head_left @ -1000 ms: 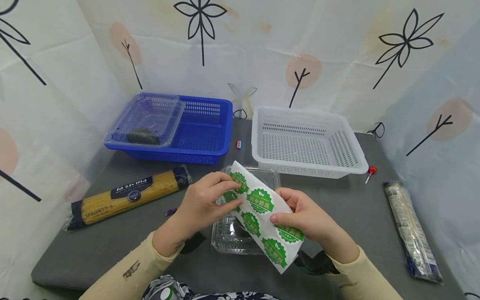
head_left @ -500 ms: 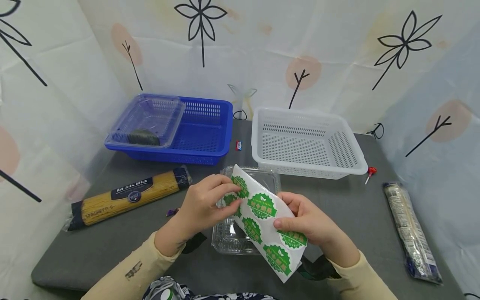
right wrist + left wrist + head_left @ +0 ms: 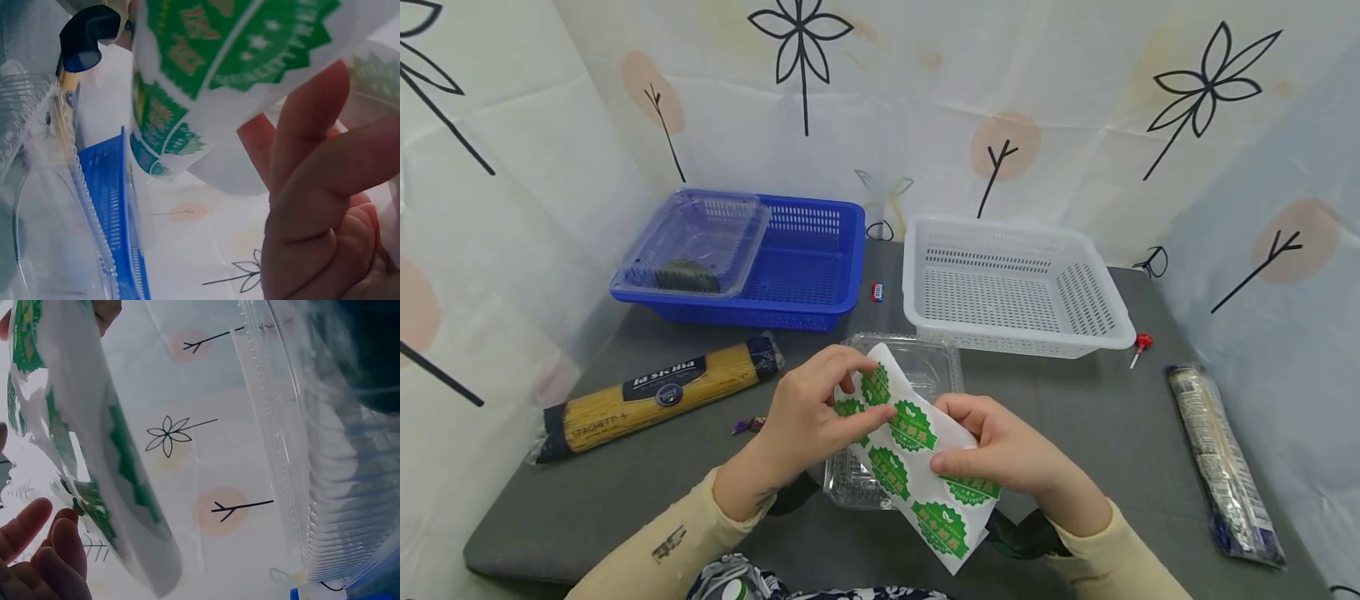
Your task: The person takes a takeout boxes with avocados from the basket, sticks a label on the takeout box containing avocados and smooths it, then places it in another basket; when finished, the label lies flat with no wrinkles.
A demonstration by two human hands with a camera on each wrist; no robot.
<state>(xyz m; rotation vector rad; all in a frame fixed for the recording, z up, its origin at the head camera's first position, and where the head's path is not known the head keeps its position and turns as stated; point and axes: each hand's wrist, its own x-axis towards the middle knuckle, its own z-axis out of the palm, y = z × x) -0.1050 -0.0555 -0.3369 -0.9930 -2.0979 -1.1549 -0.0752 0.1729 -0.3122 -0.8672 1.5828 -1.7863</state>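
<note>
While the left hand (image 3: 811, 410) bends, the right (image 3: 1006, 443) pinches a sheet (image 3: 917, 463).

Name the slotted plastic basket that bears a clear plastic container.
The blue slotted plastic basket, on the person's left; the white slotted plastic basket bears none.

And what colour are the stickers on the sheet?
The stickers are mostly green; the head view shows them best.
</note>
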